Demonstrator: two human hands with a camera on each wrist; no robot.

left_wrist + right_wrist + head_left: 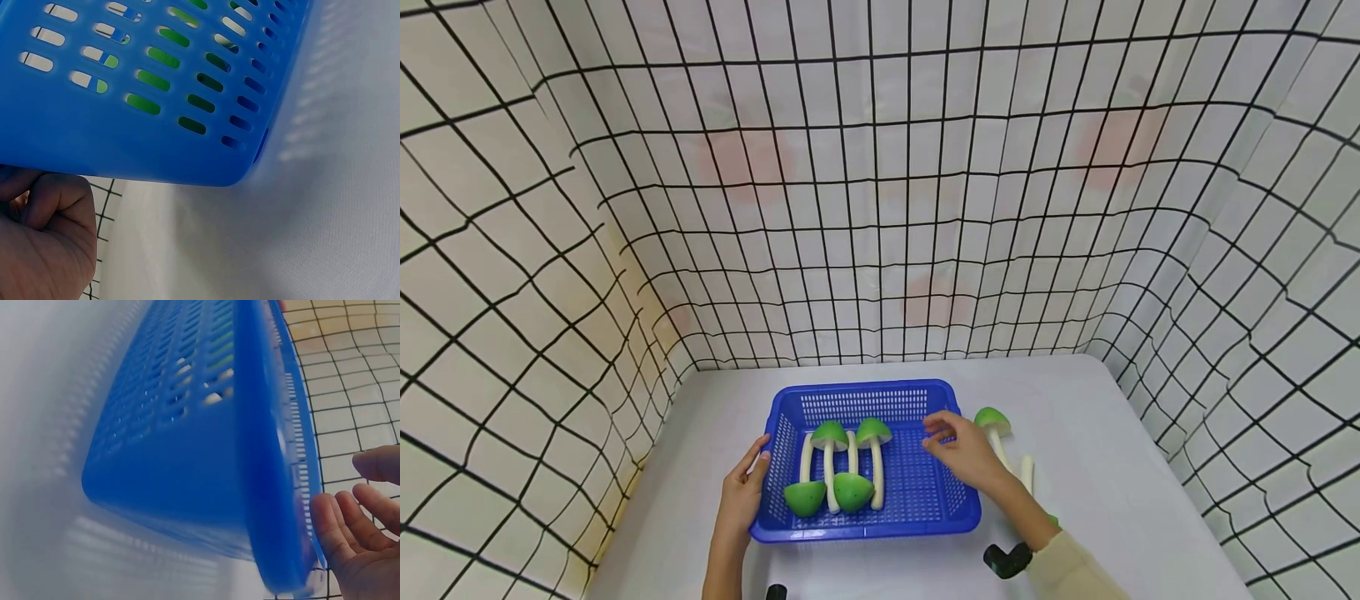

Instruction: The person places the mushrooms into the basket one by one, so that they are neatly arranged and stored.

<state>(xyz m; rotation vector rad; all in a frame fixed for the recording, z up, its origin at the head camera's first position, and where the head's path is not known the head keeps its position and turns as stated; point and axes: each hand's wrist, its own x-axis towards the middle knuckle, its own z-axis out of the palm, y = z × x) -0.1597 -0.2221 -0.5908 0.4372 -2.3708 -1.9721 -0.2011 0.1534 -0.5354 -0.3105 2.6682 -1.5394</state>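
A blue plastic basket [917, 492] with slotted walls stands on the white table. In its left half lie several toy mushrooms [853, 492] with green caps and pale stems, side by side, caps pointing alternately near and far. My left hand [745, 492] holds the basket's left rim; in the left wrist view its fingers [59, 197] curl against the rim. Over the basket's right end hovers my right hand [964, 450], fingers relaxed and apart, nothing between them. Past it, on the table, lies a green-capped mushroom [992, 421]; another stem [1027, 471] is partly hidden by the right forearm.
Black wire grid panels [880, 208] backed with white sheeting close in the table's back and both sides. The white tabletop [1120, 467] stretches to the right of the basket. A black wrist-worn device [1007, 560] sits by the right sleeve.
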